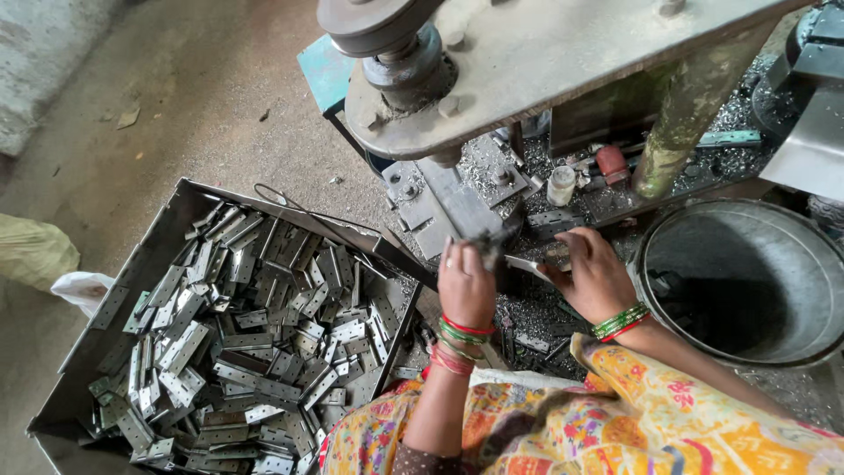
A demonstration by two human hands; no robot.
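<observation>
My left hand (466, 283) and right hand (594, 274) meet under the press (527, 62). My right fingers pinch a flat metal strip (530, 266), its long axis running left-right toward my left hand (whose fingers curl on something I cannot tell). The tray (114, 343) sits left.

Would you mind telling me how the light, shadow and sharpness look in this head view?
Head view: soft, even daylight; the grey metal tray of flat hinge plates is sharp with mild glints; the round metal tub is dark inside; left hand and right hand slightly soft; press frame bowed by the lens.
</observation>
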